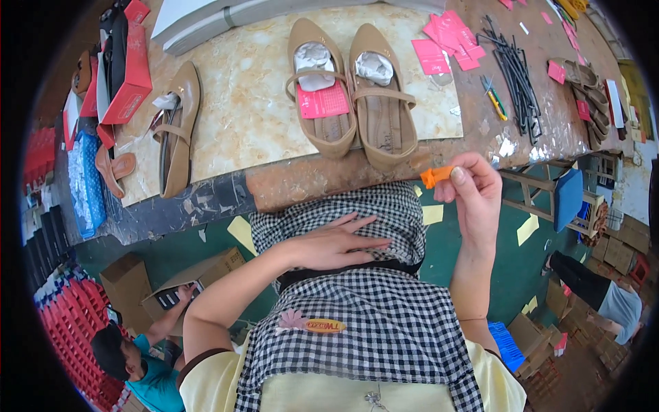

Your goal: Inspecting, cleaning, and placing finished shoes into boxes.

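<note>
My right hand [473, 192] pinches a small orange object [437, 176] just past the table's front edge; its exact kind is unclear. Flat against my checked apron [371, 309] lies my left hand [336, 242], fingers spread and holding nothing. Before me on the table stand two tan pointed flat shoes, the left one [317, 62] and the right one [374, 69], toes pointing away, with crumpled white paper stuffed in their toes. A pink tag [322, 101] rests in the left shoe. Another tan shoe [180, 130] lies on its side farther left.
Pink tags [453, 42], dark thin rods [515, 79] and a yellow-green cutter [493, 97] lie at right, with more shoes [587, 86] beyond. White boxes [199, 27] stand at the back. Red shoeboxes [127, 75] are at left. A person [141, 364] crouches lower left by cartons [130, 285].
</note>
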A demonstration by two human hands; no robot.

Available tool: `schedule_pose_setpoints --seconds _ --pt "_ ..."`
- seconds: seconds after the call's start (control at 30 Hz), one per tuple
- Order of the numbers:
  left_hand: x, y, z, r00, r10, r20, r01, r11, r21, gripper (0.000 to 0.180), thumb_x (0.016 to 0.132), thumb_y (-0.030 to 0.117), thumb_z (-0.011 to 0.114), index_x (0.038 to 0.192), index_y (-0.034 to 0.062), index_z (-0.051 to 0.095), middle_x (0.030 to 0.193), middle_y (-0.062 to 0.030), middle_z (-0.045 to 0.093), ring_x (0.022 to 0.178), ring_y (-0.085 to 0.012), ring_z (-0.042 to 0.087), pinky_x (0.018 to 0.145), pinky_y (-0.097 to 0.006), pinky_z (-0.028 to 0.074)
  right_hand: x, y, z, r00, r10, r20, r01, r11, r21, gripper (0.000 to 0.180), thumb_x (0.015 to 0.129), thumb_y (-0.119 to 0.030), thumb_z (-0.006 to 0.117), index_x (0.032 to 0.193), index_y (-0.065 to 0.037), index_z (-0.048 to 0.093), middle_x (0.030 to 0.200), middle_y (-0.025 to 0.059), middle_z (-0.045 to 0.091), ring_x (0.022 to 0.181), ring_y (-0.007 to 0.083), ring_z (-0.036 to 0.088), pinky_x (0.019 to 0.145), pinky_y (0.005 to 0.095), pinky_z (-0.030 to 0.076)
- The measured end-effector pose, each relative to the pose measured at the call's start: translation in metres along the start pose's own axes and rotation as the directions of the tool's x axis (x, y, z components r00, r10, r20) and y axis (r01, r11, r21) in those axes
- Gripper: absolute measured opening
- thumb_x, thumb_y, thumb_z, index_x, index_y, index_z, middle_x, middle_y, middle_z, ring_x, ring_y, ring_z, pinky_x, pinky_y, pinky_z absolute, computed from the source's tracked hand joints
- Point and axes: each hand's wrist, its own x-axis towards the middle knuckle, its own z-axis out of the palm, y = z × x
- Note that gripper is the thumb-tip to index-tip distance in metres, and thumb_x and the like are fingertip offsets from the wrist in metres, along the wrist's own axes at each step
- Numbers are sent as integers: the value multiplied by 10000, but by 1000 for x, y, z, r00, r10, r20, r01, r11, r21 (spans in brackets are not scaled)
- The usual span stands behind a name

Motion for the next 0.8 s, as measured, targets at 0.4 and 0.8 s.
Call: schedule_pose_setpoints --seconds 0.4,0.8 --pt "9 88 -55 617 -139 -774 -239 904 -353 469 785 139 763 1213 28 606 971 -66 707 869 -148 652 798 -278 515 -6 -3 37 988 105 116 -89 987 -130 75 904 -42 627 947 18 641 773 37 646 651 64 570 601 198 466" --pt "-70 35 -46 456 -514 -727 -65 795 -603 65 862 25 662 825 -28 659 708 -79 675 597 -109 638 573 -213 521 -4 -4 -22 886 -148 -439 248 952 180 150 965 -162 568 870 -52 533 665 10 558 598 91 551 604 239 466"
